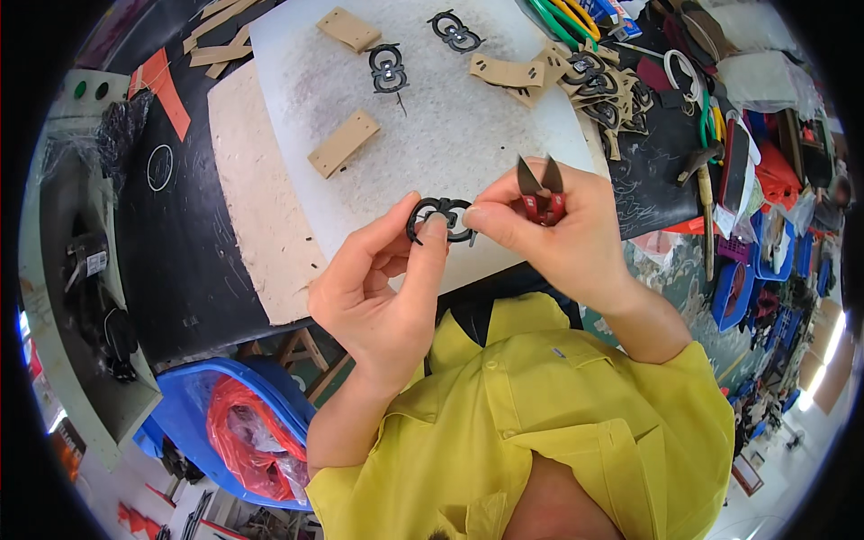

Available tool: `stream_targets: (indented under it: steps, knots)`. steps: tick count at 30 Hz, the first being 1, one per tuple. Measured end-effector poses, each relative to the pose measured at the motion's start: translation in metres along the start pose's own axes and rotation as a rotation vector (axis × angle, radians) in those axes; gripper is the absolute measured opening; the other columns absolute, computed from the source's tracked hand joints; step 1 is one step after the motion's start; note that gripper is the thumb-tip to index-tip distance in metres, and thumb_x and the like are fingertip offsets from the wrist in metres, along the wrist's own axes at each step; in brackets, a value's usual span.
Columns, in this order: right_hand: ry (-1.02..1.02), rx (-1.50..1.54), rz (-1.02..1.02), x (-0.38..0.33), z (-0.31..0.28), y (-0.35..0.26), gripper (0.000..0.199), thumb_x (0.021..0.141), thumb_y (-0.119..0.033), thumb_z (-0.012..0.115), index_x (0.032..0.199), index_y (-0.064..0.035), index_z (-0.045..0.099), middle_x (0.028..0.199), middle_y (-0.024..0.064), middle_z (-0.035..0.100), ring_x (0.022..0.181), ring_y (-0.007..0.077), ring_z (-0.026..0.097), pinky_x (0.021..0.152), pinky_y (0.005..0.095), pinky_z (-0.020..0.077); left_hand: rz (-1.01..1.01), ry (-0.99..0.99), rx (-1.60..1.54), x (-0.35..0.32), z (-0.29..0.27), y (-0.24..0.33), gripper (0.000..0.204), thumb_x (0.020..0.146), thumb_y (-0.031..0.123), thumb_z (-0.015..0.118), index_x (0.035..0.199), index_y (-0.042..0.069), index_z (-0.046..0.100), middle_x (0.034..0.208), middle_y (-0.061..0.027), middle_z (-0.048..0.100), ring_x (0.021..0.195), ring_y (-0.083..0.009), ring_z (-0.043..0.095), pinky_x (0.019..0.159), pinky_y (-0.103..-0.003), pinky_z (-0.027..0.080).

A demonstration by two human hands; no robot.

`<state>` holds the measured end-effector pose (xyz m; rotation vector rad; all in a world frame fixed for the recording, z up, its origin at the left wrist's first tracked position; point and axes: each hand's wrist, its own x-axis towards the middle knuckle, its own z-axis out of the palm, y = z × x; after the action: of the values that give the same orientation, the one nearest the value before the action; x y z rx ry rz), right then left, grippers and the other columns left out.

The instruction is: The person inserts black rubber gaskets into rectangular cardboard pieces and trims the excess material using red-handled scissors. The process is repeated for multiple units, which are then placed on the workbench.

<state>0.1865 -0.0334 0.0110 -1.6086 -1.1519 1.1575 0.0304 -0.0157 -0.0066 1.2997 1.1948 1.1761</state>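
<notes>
Now, a shiny black buckle with two curved loops (pixel 441 219) is held up by the left hand (pixel 378 279), pinched by thumb and finger, over the near edge of a flat white sheet (pixel 432 135). Its right end is met by the thumb of the right hand (pixel 576 225); whether it is gripped there cannot be told. Red-handled snips (pixel 543 196) are kept in the right hand too, with two pointed metal blades spread apart. Toward the far edge, two more black buckles (pixel 388 68) are laid apart. One flat tan strap (pixel 345 144) is placed near the left edge. By the right edge, tan straps and black buckles are heaped (pixel 589 81).
</notes>
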Motion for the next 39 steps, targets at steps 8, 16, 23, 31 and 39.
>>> stream_targets:
  steps: [8, 16, 23, 31, 39]
  knots:
    - [0.059, -0.539, -0.935, 0.002, 0.000, 0.016, 0.028, 0.064, -0.003, 0.074, 0.089, 0.0024, 0.062, 0.077, 0.0097, 0.060, 0.058, 0.0186, 0.060, 0.048, 0.0270, 0.0497, -0.219, 0.020, -0.115, 0.000, -0.008, 0.006, 0.021, 0.076, -0.006, 0.066, 0.096, -0.008, 0.063, 0.073, -0.0080, 0.064, 0.065, -0.0082, 0.060, 0.059, -0.019, 0.050]
    - [0.008, -0.611, -1.053, 0.008, 0.002, 0.022, 0.027, 0.066, -0.002, 0.073, 0.090, 0.0018, 0.063, 0.081, 0.0102, 0.061, 0.056, 0.0186, 0.059, 0.045, 0.0264, 0.0478, -0.203, -0.044, -0.116, 0.002, -0.014, 0.004, 0.021, 0.078, -0.003, 0.065, 0.099, -0.005, 0.063, 0.074, -0.0062, 0.064, 0.067, -0.0083, 0.060, 0.064, -0.022, 0.050]
    - [0.075, -0.208, -0.539, 0.011, -0.004, 0.021, 0.020, 0.074, 0.001, 0.068, 0.094, 0.0002, 0.065, 0.085, 0.0087, 0.062, 0.057, 0.0112, 0.056, 0.049, 0.0211, 0.0434, 0.623, 0.026, 1.018, 0.069, -0.049, -0.019, 0.022, 0.077, -0.002, 0.065, 0.098, 0.000, 0.063, 0.077, -0.0083, 0.064, 0.062, -0.0166, 0.060, 0.058, -0.027, 0.048]
    - [-0.168, -0.104, -0.580, 0.007, -0.003, -0.001, 0.026, 0.071, 0.010, 0.064, 0.094, -0.0033, 0.067, 0.081, 0.0086, 0.061, 0.060, 0.0135, 0.059, 0.049, 0.0216, 0.0438, 0.066, -0.077, 0.298, 0.036, -0.034, -0.012, 0.018, 0.085, 0.000, 0.057, 0.102, -0.004, 0.063, 0.090, -0.0099, 0.065, 0.076, -0.0136, 0.062, 0.070, -0.024, 0.050]
    - [-0.205, -0.088, -0.528, 0.005, 0.000, 0.002, 0.023, 0.071, 0.006, 0.066, 0.092, -0.0050, 0.067, 0.073, 0.0064, 0.060, 0.055, 0.0132, 0.054, 0.047, 0.0237, 0.0409, -0.229, -0.187, -0.207, 0.013, -0.032, 0.015, 0.021, 0.088, -0.002, 0.054, 0.107, -0.008, 0.060, 0.089, -0.0086, 0.063, 0.078, -0.0101, 0.059, 0.071, -0.022, 0.048]
